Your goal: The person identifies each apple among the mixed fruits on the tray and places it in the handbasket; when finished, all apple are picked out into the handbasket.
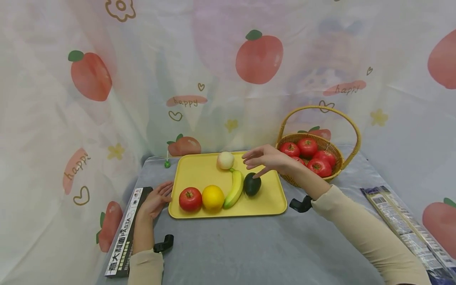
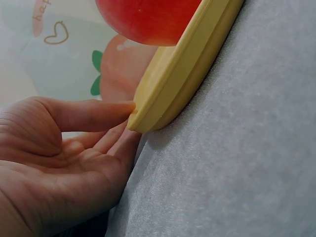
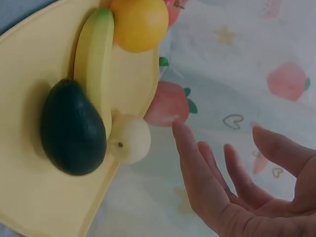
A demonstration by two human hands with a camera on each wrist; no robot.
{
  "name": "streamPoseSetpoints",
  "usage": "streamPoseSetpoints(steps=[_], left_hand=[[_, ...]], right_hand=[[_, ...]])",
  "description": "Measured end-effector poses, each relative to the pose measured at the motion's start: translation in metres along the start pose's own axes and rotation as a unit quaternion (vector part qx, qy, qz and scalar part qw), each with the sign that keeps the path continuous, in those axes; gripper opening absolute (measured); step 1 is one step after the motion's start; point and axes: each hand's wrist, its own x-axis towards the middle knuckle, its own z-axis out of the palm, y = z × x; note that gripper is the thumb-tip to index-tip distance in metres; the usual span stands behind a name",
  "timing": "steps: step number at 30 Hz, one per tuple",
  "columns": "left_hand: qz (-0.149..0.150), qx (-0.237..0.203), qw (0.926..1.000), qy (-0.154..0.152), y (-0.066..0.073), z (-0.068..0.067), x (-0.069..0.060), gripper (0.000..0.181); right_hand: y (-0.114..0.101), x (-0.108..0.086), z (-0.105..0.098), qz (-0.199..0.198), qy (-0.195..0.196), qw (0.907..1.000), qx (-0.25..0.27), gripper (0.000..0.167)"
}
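A yellow tray [image 1: 228, 179] lies on the grey cloth, bearing a red tomato [image 1: 190, 199], an orange [image 1: 213, 197], a banana [image 1: 234, 189], a dark green avocado [image 1: 252, 184] and a pale round peach-like fruit [image 1: 225, 160]. My left hand [image 1: 159, 199] pinches the tray's left rim, its thumb [image 2: 98, 114] on top and the fingers below the edge. Over the tray's right part hovers my right hand [image 1: 266, 158], fingers spread loosely and holding nothing. In the right wrist view the avocado [image 3: 73, 127] lies against the banana [image 3: 94, 64], apart from that hand [image 3: 237, 192].
A wicker basket [image 1: 343, 161] of several red tomatoes stands behind the right forearm. On the left lies a black and white pasta box [image 1: 124, 233], partly under the left forearm. A long shiny packet [image 1: 402, 225] is at the right. Printed curtains [image 1: 221, 71] surround the table.
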Motion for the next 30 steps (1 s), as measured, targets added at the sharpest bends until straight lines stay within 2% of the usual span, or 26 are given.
streamPoseSetpoints(steps=[9,14,21,30], left_hand=[[-0.001,-0.002,1.0,0.004,0.0,0.001,0.001,0.079],[-0.003,0.0,1.0,0.008,0.0,0.001,0.0,0.079],[0.002,0.001,1.0,0.007,-0.001,-0.001,0.001,0.08],[0.007,-0.001,0.9999,0.008,-0.003,-0.001,0.001,0.081]], right_hand=[[-0.006,0.014,0.029,-0.014,-0.025,0.9996,-0.004,0.042],[-0.01,0.025,0.044,-0.012,-0.034,0.9992,0.015,0.041],[-0.013,0.046,0.064,0.003,-0.064,0.9968,0.048,0.04],[-0.015,0.073,0.087,0.007,-0.087,0.9951,0.047,0.037]])
